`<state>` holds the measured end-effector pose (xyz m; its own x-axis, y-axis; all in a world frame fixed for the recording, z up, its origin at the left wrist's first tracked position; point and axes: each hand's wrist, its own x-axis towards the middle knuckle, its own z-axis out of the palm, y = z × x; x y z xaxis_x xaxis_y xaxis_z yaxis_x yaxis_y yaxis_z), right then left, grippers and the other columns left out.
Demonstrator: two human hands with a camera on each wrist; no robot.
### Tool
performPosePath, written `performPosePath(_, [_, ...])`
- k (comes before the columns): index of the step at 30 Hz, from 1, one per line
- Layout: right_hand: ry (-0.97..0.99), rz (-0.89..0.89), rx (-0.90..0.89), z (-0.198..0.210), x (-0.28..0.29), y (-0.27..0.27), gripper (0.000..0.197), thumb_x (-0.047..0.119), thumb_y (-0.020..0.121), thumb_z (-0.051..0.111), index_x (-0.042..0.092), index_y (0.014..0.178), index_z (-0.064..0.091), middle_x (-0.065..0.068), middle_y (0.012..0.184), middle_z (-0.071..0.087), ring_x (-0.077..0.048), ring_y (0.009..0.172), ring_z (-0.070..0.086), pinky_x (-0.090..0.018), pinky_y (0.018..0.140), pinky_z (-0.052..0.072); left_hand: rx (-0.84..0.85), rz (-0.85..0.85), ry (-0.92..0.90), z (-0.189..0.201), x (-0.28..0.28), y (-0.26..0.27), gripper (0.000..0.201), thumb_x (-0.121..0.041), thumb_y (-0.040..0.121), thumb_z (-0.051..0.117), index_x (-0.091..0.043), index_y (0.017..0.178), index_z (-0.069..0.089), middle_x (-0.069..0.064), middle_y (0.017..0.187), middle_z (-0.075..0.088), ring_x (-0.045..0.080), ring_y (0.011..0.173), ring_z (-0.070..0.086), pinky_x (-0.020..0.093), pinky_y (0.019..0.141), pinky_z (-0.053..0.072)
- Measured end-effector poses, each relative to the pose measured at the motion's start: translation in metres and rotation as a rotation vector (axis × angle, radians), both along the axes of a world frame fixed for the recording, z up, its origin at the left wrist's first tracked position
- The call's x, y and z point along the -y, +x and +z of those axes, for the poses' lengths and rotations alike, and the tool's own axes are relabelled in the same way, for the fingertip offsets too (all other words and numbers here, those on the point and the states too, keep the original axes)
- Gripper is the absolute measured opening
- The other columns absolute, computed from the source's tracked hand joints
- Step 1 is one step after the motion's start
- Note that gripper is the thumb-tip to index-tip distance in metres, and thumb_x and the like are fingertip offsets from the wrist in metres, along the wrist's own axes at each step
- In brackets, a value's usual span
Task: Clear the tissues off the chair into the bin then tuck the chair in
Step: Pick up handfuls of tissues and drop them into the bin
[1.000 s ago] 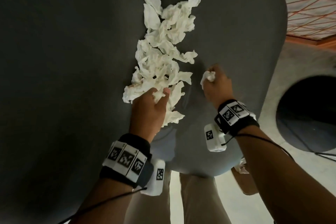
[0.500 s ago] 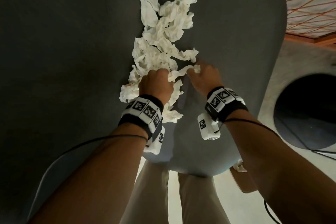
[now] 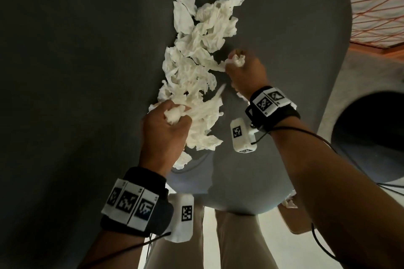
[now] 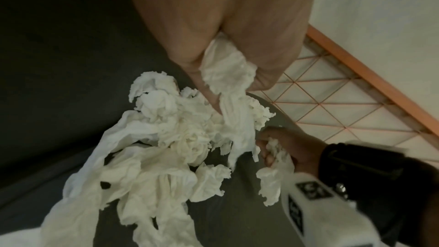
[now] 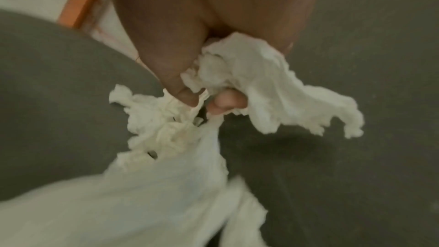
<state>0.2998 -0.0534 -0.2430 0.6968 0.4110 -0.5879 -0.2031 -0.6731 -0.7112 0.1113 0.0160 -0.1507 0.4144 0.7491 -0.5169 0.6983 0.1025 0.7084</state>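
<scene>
White tissues (image 3: 196, 67): a crumpled heap lying along the left part of the chair seat, against the dark surface beside it; the heap runs from the far edge of the seat down toward the near edge.
Chair (image 3: 290, 35): grey seat, rounded outline, seen from above; its right half is bare of tissue.
Left hand (image 3: 164, 131): at the near end of the heap, fingers curled; its grip is closed round a wad of tissue, with loose sheets trailing from the fist back into the pile.
Left wrist view: the wad (image 4: 228, 70) shows squeezed between thumb and fingers, its tail joined to the heap below.
Right hand (image 3: 244, 72): at the right edge of the heap, about midway along it; its grip is closed on a small bunch of tissue at the fingertips.
Right wrist view: the bunch (image 5: 237, 67) sits pinched between thumb and fingers, a ragged flap hanging off to the right above the seat; blurred white tissue fills the lower left.
Bin (image 3: 371, 137): round dark opening on the floor to the right of the chair, well apart from both hands; its inside is too dark to tell what it holds.
Wristbands (image 3: 129, 205): black straps with printed white tags on both wrists.
</scene>
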Motion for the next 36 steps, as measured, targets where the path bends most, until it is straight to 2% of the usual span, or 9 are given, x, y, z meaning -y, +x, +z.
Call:
performPosePath(5, [-0.164, 0.285, 0.210, -0.010, 0.000, 0.005, 0.040, 0.019, 0.080, 0.059, 0.034, 0.117, 0.059, 0.002, 0.126, 0.059, -0.024, 0.108, 0.059, -0.031, 0.086, 0.046, -0.048, -0.180, 0.157, -0.008, 0.000, -0.001, 0.014, -0.009, 0.083, 0.056, -0.020, 0.092, 0.055, -0.004, 0.069, 0.060, 0.012, 0.058, 0.055, 0.026, 0.055, 0.047])
performPosePath(7, [-0.202, 0.328, 0.195, -0.011, 0.000, 0.006, 0.035, 0.021, 0.083, 0.058, 0.033, 0.116, 0.061, -0.001, 0.120, 0.064, -0.025, 0.106, 0.061, -0.036, 0.089, 0.050, -0.151, -0.304, 0.114, -0.012, 0.004, 0.007, 0.013, -0.021, 0.085, 0.056, -0.024, 0.097, 0.053, -0.004, 0.066, 0.059, 0.016, 0.056, 0.056, 0.031, 0.054, 0.047])
performPosePath(10, [-0.261, 0.368, 0.182, -0.011, 0.004, 0.008, 0.022, 0.020, 0.085, 0.053, 0.025, 0.100, 0.068, -0.007, 0.105, 0.069, -0.031, 0.098, 0.064, -0.030, 0.077, 0.045, -0.340, -0.514, 0.108, -0.031, 0.014, 0.022, 0.028, -0.041, 0.084, 0.058, -0.026, 0.106, 0.050, 0.004, 0.092, 0.067, 0.031, 0.084, 0.064, 0.038, 0.073, 0.052])
performPosePath(17, [-0.228, 0.128, 0.092, 0.009, 0.039, 0.007, 0.027, 0.031, 0.088, 0.050, 0.007, 0.089, 0.064, -0.012, 0.086, 0.061, -0.032, 0.084, 0.054, -0.032, 0.072, 0.040, -0.610, -0.741, 0.140, -0.064, 0.030, 0.053, 0.033, -0.029, 0.092, 0.058, -0.013, 0.120, 0.056, 0.016, 0.120, 0.060, 0.038, 0.112, 0.056, 0.041, 0.089, 0.045])
performPosePath(21, [-0.219, -0.003, 0.109, 0.015, 0.055, 0.003, 0.036, 0.042, 0.084, 0.061, 0.006, 0.088, 0.065, -0.006, 0.079, 0.061, -0.026, 0.080, 0.057, -0.029, 0.069, 0.041, -0.502, -0.648, 0.081, -0.046, 0.028, 0.050, 0.035, -0.036, 0.090, 0.058, -0.013, 0.116, 0.064, 0.015, 0.113, 0.065, 0.037, 0.108, 0.058, 0.038, 0.086, 0.046])
performPosePath(25, [-0.198, -0.099, 0.143, 0.009, 0.069, -0.001, 0.026, 0.025, 0.075, 0.065, 0.008, 0.094, 0.063, -0.008, 0.086, 0.064, -0.031, 0.087, 0.064, -0.031, 0.071, 0.049, -0.296, -0.395, 0.018, -0.014, 0.016, 0.028, 0.019, -0.026, 0.077, 0.063, -0.008, 0.072, 0.060, 0.005, 0.069, 0.063, 0.028, 0.073, 0.059, 0.035, 0.064, 0.047])
performPosePath(28, [-0.140, -0.064, 0.163, 0.012, 0.066, -0.007, 0.011, 0.010, 0.080, 0.057, 0.012, 0.088, 0.064, -0.003, 0.081, 0.062, -0.031, 0.084, 0.065, -0.028, 0.067, 0.046, -0.246, -0.268, -0.033, 0.001, 0.002, 0.001, 0.011, -0.020, 0.072, 0.060, -0.010, 0.076, 0.060, 0.007, 0.071, 0.064, 0.027, 0.070, 0.060, 0.034, 0.060, 0.047])
performPosePath(33, [0.033, 0.011, 0.137, 0.023, 0.037, -0.027, 0.024, 0.008, 0.084, 0.057, 0.028, 0.072, 0.052, 0.009, 0.072, 0.060, -0.012, 0.067, 0.060, -0.023, 0.064, 0.046, -0.281, -0.164, 0.025, 0.022, -0.013, -0.033, 0.022, -0.005, 0.079, 0.058, -0.025, 0.089, 0.059, -0.010, 0.077, 0.062, 0.013, 0.072, 0.059, 0.021, 0.062, 0.043])
performPosePath(36, [0.066, 0.164, 0.096, 0.031, 0.018, -0.043, 0.012, 0.012, 0.086, 0.059, 0.024, 0.083, 0.059, 0.004, 0.079, 0.066, -0.013, 0.069, 0.062, -0.017, 0.061, 0.047, -0.298, -0.157, 0.101, 0.031, -0.013, -0.047, 0.014, -0.011, 0.087, 0.055, -0.020, 0.096, 0.060, -0.005, 0.080, 0.061, 0.021, 0.080, 0.060, 0.030, 0.069, 0.047])
